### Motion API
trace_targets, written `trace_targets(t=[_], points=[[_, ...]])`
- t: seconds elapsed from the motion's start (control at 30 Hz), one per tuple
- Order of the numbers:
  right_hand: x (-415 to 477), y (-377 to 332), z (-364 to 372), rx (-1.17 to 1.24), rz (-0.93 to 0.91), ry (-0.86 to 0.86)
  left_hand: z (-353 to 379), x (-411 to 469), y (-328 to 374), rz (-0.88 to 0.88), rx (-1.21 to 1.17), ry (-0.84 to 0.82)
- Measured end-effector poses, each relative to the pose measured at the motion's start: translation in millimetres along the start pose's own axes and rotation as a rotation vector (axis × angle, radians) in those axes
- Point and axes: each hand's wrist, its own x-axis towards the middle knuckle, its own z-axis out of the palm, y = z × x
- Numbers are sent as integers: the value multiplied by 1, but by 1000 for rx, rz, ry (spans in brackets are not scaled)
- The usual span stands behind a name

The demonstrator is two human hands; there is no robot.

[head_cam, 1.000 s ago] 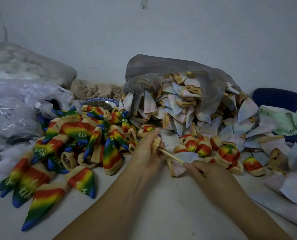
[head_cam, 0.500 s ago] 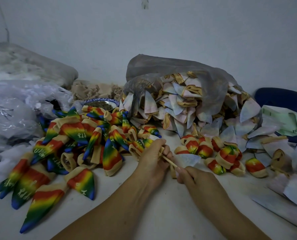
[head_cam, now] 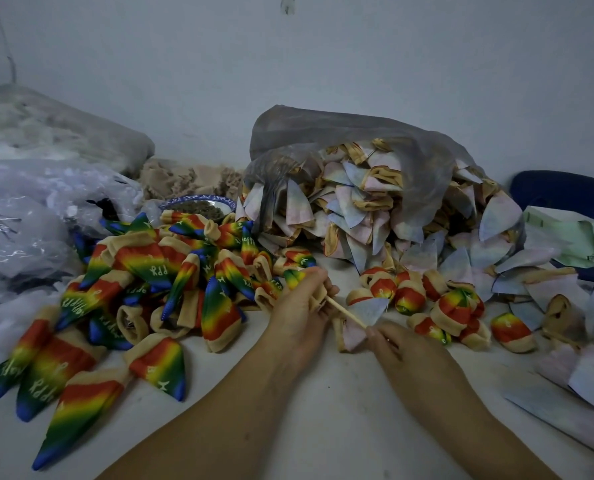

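My left hand point(head_cam: 300, 303) grips a small rainbow fabric cone piece point(head_cam: 293, 277) with a tan cuff at the table's middle. A thin wooden stick point(head_cam: 345, 311) runs from that piece down to my right hand point(head_cam: 397, 344), which pinches its near end. The stick's far end is hidden inside the fabric under my left fingers. A pale inside-out cone point(head_cam: 366, 311) lies on the table just behind the stick.
A heap of finished rainbow cones point(head_cam: 143, 289) covers the left of the white table point(head_cam: 323, 410). A grey plastic bag point(head_cam: 340, 140) spills pale inside-out pieces at the back. Part-turned red pieces point(head_cam: 454, 306) lie right. A patterned bowl point(head_cam: 198, 206) and clear bags point(head_cam: 29, 220) sit back left.
My right hand drew back to the right along the stick, then eased forward a little. My left hand shifted slightly toward me and keeps hold of the rainbow piece.
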Motion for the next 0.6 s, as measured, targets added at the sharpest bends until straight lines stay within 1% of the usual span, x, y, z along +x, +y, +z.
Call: trace_targets(t=[0.17, 0.23, 0.33, 0.4, 0.5, 0.6], points=[[-2, -1, 1, 2, 7, -11, 4, -3, -4, -23, 4, -69], [-4, -3, 3, 52, 5, -17, 5, -3, -6, -18, 31, -91], [-4, -8, 7, 157, -30, 12, 8, -8, -8, -44, 86, -176], [-2, -12, 11, 245, -26, 33, 9, -9, -8, -45, 71, -213], [-1, -11, 16, 279, -6, 4, 9, -9, -10, -39, 69, -193], [3, -4, 13, 209, -16, -13, 8, -7, -12, -34, 115, -150]])
